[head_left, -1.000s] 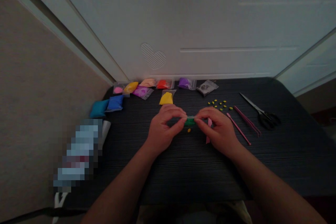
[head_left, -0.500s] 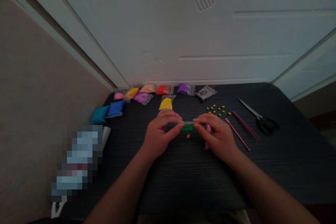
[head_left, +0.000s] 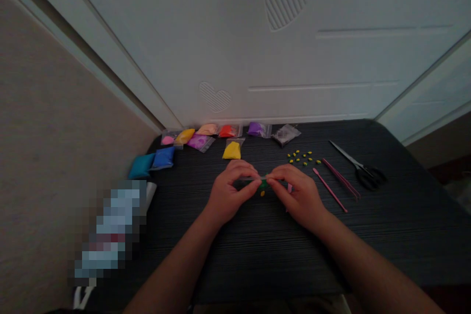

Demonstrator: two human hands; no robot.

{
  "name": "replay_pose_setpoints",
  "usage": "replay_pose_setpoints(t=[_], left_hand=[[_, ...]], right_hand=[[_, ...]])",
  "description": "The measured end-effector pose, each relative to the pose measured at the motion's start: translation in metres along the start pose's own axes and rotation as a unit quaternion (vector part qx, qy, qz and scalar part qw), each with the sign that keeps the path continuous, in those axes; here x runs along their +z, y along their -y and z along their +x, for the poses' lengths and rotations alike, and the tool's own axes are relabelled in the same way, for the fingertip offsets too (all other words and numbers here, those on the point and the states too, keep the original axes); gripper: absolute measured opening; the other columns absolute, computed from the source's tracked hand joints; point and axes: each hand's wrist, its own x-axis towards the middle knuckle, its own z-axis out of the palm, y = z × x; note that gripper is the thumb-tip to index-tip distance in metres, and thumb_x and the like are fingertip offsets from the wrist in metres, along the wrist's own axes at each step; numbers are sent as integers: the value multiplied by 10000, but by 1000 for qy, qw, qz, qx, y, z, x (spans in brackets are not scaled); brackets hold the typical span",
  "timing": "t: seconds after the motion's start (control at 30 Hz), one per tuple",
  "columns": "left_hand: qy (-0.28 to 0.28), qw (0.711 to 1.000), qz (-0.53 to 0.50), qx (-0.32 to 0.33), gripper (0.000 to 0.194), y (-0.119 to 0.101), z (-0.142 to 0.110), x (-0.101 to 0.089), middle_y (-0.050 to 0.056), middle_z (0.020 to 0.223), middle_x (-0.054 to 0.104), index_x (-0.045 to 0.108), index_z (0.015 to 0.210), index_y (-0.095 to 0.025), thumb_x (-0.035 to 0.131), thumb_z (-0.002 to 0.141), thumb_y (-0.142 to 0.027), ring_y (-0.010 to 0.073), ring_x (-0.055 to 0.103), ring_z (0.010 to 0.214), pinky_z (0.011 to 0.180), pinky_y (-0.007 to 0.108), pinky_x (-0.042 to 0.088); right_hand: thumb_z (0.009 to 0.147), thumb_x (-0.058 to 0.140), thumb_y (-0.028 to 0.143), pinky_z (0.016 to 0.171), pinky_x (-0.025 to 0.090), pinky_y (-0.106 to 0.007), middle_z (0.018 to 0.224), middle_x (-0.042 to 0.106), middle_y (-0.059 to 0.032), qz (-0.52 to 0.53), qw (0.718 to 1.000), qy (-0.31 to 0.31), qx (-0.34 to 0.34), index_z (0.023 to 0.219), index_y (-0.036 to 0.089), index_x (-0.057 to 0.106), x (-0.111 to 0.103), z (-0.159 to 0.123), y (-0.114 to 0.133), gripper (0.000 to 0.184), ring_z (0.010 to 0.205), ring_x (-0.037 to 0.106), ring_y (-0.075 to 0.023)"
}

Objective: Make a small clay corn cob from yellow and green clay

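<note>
Pinching a small green packet [head_left: 264, 184] by its pale top edge, the two hands meet above the middle of the dark tabletop [head_left: 265, 260]. The left hand [head_left: 230, 191] grips one end between thumb and fingers, and the right hand [head_left: 300, 194] grips the other end in the same way, the fingertips of the two close together with only a little green showing below them. A small yellow piece [head_left: 262, 194] lies just under the packet in the view, and a flat pink piece [head_left: 290, 188] is partly hidden by the right hand. Beyond that hand, small yellow pieces [head_left: 298, 159] are scattered in a loose group. To their right come a thin pink stick [head_left: 330, 190], pink tweezers [head_left: 341, 179] and black-handled scissors [head_left: 364, 171], whose blades point away from the person. A yellow packet [head_left: 232, 150] lies just past the left hand. Along the far edge, by a white panel [head_left: 165, 19] with heart reliefs, sit a purple packet [head_left: 254, 129], a red packet [head_left: 227, 131], a peach packet [head_left: 208, 129] and others. A blue packet [head_left: 163, 157] and a teal packet [head_left: 142, 166] lie at the left, near a pixelated object [head_left: 110, 230] that cannot be made out.
</note>
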Motion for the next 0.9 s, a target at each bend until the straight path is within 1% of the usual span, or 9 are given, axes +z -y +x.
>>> replay_pose_setpoints(t=[0.17,0.3,0.53,0.73,0.8,0.9], left_hand=[[-4,1000,-21,-8,44,-1,0,1,43,802,586,632,740,-189,607,707,-203,162,537,829,785,310,423],[-6,1000,-26,-8,41,0,1,1,42,796,587,638,735,-191,612,704,-200,160,536,828,788,311,423],[-12,999,-37,-7,15,7,1,0,37,761,583,639,682,-184,639,685,-199,156,536,808,787,323,422],[-28,997,-66,-4,64,7,2,1,12,687,571,624,614,-182,683,637,-184,137,534,749,754,299,421],[-30,997,-77,-12,51,6,3,0,13,682,581,641,616,-187,690,630,-190,138,538,742,754,297,425],[-15,994,-95,-42,20,8,4,-3,27,736,618,673,664,-197,675,647,-208,150,558,772,770,302,433]], right_hand=[[806,497,191,741,441,-312,830,616,-30,-10,1000,9,-6,852,224,589,1,-1,1,107,819,555,-159],[810,485,190,724,440,-310,809,609,-30,-10,1000,11,-17,828,220,576,1,-1,2,97,799,551,-159],[799,493,164,739,432,-317,795,605,-28,-22,999,-3,-28,823,212,563,-1,0,2,88,804,543,-158],[792,495,164,729,438,-321,800,601,-31,-20,999,-11,-35,834,217,561,1,-1,1,94,805,545,-164],[789,498,154,734,437,-317,798,601,-30,-19,999,-15,-41,836,214,558,1,-1,1,97,805,544,-160],[792,496,146,738,431,-316,797,595,-28,-22,999,-33,-37,834,210,555,-1,-1,1,96,803,540,-155]])
